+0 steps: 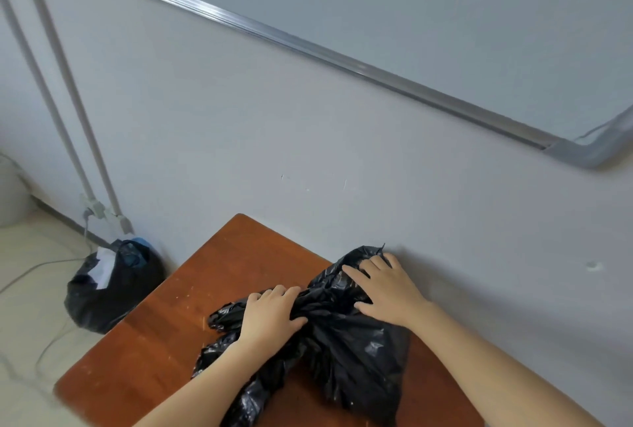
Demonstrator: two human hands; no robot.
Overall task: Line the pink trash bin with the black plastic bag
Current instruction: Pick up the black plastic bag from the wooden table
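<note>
On the wooden table, the left hand clutches the crumpled black plastic bag while the right hand lies open on it — hard pulling may tear the thin film.

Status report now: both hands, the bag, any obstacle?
Left hand bunching bag on table. Right hand flat on it. Pink bin not in view.

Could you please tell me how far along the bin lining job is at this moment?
Early stage. Done: the black plastic bag lies on the wooden table. In hand: the left hand bunches it while the right hand lies spread on it. Left: opening it and fitting it; no pink bin is in view.
</note>
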